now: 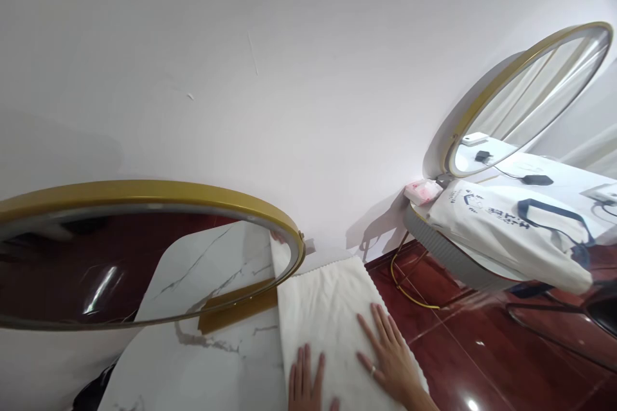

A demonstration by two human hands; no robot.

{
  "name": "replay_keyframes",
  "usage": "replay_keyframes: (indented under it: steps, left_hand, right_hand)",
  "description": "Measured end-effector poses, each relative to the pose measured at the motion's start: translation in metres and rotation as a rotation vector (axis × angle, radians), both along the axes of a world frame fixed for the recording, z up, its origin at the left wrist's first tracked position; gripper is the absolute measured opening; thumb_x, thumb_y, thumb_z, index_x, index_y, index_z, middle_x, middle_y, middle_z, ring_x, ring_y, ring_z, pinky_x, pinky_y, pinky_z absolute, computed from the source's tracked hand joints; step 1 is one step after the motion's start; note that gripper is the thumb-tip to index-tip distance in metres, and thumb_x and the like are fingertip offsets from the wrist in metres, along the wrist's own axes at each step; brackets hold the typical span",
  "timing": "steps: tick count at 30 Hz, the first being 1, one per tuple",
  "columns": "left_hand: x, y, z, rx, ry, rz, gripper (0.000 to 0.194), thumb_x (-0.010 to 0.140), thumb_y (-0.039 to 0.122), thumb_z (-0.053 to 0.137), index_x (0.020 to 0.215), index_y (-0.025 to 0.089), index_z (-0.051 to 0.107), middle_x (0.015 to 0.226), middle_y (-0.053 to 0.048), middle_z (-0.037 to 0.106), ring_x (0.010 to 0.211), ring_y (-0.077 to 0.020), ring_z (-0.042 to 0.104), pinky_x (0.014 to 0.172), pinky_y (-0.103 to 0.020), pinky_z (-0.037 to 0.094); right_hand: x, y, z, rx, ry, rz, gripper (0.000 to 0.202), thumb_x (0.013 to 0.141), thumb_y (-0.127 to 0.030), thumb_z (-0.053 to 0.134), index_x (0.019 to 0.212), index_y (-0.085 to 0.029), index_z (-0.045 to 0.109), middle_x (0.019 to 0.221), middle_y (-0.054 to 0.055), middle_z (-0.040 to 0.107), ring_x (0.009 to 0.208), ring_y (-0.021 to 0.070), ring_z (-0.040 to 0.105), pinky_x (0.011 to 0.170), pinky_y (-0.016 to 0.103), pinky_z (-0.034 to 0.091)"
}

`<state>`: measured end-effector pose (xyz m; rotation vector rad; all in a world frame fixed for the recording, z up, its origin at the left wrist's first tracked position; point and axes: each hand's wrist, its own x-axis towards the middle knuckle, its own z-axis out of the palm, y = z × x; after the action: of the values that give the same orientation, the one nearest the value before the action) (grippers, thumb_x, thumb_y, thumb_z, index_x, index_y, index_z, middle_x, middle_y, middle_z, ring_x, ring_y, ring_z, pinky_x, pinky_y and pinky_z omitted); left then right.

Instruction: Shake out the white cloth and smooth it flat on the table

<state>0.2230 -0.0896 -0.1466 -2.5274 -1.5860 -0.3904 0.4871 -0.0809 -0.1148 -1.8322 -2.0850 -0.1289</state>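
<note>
A cream cloth (pixel 332 295) with a scalloped edge lies over the right side of a white marble-patterned table (pixel 250 359). My left hand (pixel 307 382) rests on the cloth at the bottom edge of the view, palm down, its fingers stretched out. To its right, my right hand (pixel 391 356) lies flat on the same cloth, fingers spread, with a ring on one finger. Neither hand grips anything. Some wrinkles run across the cloth beyond the fingers.
A gold-rimmed round mirror (pixel 144 191) stands over the table's left part. At the right, a second table (pixel 457 260) holds a white printed bag (pixel 486 218), a pink-and-white packet (pixel 423 192) and another mirror (pixel 530 96). Red tiled floor (pixel 453 347) shows between the tables.
</note>
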Motion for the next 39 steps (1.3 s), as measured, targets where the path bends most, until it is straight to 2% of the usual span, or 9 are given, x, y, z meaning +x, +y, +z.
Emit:
replay_keyframes:
  steps: [5, 8, 10, 14, 21, 25, 30, 33, 39]
  left_hand:
    - [0.009, 0.068, 0.044, -0.025, -0.003, -0.07, 0.067, 0.086, 0.033, 0.053, 0.148, 0.027, 0.03, 0.155, -0.009, 0.03, 0.142, -0.0281, 0.031, 0.109, -0.045, 0.036]
    - [0.012, 0.102, 0.054, -0.084, -0.01, -0.054, 0.058, 0.089, 0.036, 0.051, 0.144, 0.024, 0.04, 0.154, -0.011, 0.033, 0.142, -0.0279, 0.031, 0.111, -0.045, 0.033]
    - [0.012, 0.109, 0.055, -0.105, -0.008, -0.047, 0.057, 0.089, 0.037, 0.051, 0.144, 0.023, 0.04, 0.154, -0.012, 0.033, 0.142, -0.0277, 0.03, 0.112, -0.044, 0.031]
    - [0.013, 0.084, 0.053, -0.067, -0.013, -0.057, 0.062, 0.089, 0.036, 0.052, 0.147, 0.024, 0.033, 0.156, -0.011, 0.028, 0.144, -0.0273, 0.026, 0.113, -0.045, 0.029]
    - [-0.002, 0.005, 0.048, -0.004, 0.001, -0.076, 0.069, 0.088, 0.037, 0.053, 0.15, 0.025, 0.027, 0.158, -0.01, 0.023, 0.143, -0.029, 0.027, 0.11, -0.045, 0.034]
    - [-0.008, -0.014, 0.044, -0.032, -0.032, -0.052, 0.069, 0.088, 0.034, 0.054, 0.15, 0.027, 0.026, 0.158, -0.008, 0.023, 0.143, -0.0291, 0.027, 0.109, -0.046, 0.035]
    - [0.028, -0.007, 0.045, -0.134, -0.107, -0.083, 0.066, 0.088, 0.016, 0.046, 0.149, 0.033, 0.027, 0.16, -0.005, 0.014, 0.145, -0.0284, 0.021, 0.112, -0.053, 0.032]
    - [0.051, 0.013, 0.05, -0.205, -0.116, -0.164, 0.06, 0.092, 0.033, 0.049, 0.147, 0.038, 0.028, 0.16, -0.004, 0.015, 0.144, -0.0285, 0.024, 0.112, -0.056, 0.03]
    - [0.079, 0.042, 0.051, -0.263, -0.173, -0.158, 0.078, 0.082, 0.061, 0.057, 0.149, 0.035, 0.026, 0.161, -0.008, 0.007, 0.146, -0.0342, 0.017, 0.113, -0.062, 0.02]
  right_hand:
    - [0.001, 0.064, 0.002, 0.004, 0.034, -0.024, 0.068, 0.09, -0.059, 0.046, 0.148, -0.027, 0.032, 0.158, 0.011, 0.015, 0.143, 0.0327, 0.022, 0.112, 0.049, 0.026]
    - [0.0, 0.098, 0.005, -0.061, 0.041, -0.037, 0.065, 0.09, -0.057, 0.048, 0.146, -0.024, 0.038, 0.157, 0.013, 0.02, 0.144, 0.0331, 0.02, 0.113, 0.05, 0.023]
    - [-0.001, 0.106, 0.005, -0.078, 0.045, -0.041, 0.065, 0.09, -0.055, 0.048, 0.146, -0.024, 0.038, 0.157, 0.012, 0.021, 0.144, 0.0325, 0.019, 0.114, 0.049, 0.021]
    - [0.001, 0.082, 0.001, -0.031, 0.028, 0.001, 0.067, 0.092, -0.058, 0.042, 0.149, -0.024, 0.031, 0.159, 0.01, 0.015, 0.145, 0.0301, 0.017, 0.115, 0.047, 0.018]
    - [0.001, -0.005, 0.008, -0.011, -0.026, 0.095, 0.08, 0.087, -0.065, 0.044, 0.153, -0.028, 0.017, 0.16, 0.008, 0.004, 0.144, 0.0353, 0.016, 0.113, 0.05, 0.02]
    - [-0.007, -0.024, 0.014, -0.016, -0.017, 0.125, 0.078, 0.087, -0.063, 0.046, 0.152, -0.031, 0.016, 0.16, 0.007, 0.004, 0.144, 0.0377, 0.015, 0.112, 0.053, 0.02]
    - [-0.01, -0.011, 0.012, 0.003, -0.017, 0.168, 0.076, 0.088, -0.061, 0.046, 0.152, -0.031, 0.017, 0.16, 0.008, 0.003, 0.144, 0.0381, 0.014, 0.112, 0.053, 0.021]
    - [-0.006, 0.004, 0.011, -0.001, -0.024, 0.189, 0.073, 0.089, -0.059, 0.046, 0.152, -0.033, 0.018, 0.16, 0.008, 0.001, 0.144, 0.0367, 0.015, 0.112, 0.052, 0.022]
    - [0.012, 0.025, 0.008, -0.025, -0.038, 0.136, 0.067, 0.092, -0.054, 0.045, 0.151, -0.035, 0.02, 0.16, 0.004, -0.002, 0.145, 0.0352, 0.013, 0.112, 0.051, 0.023]
